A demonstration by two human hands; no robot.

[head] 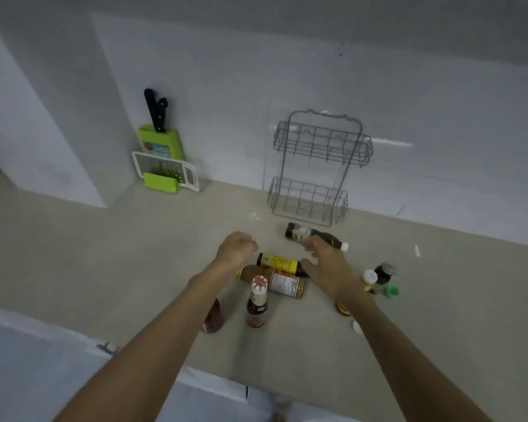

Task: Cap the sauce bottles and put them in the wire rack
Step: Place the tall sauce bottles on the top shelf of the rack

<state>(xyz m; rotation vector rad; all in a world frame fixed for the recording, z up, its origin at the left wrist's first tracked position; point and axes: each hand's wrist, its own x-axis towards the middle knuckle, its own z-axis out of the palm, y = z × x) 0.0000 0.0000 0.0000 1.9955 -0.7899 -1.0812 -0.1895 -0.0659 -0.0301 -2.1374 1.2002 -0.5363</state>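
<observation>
An empty two-tier wire rack (314,166) stands against the back wall. In front of it a dark bottle (305,233) with a white cap lies on its side. A yellow-labelled bottle (279,263) and a larger jar (282,283) lie beside each other at the centre. An upright brown bottle (257,303) with a red-and-white cap stands nearer me. My left hand (237,249) hovers left of the yellow bottle with fingers curled and nothing in it. My right hand (325,263) is spread open above the lying bottles, touching none that I can see.
Three small capped bottles (381,278) cluster at the right, one with a green cap. A loose white cap (356,327) lies by my right forearm. Another dark bottle (213,316) is half hidden under my left forearm. A green knife block (162,141) and slicer stand back left.
</observation>
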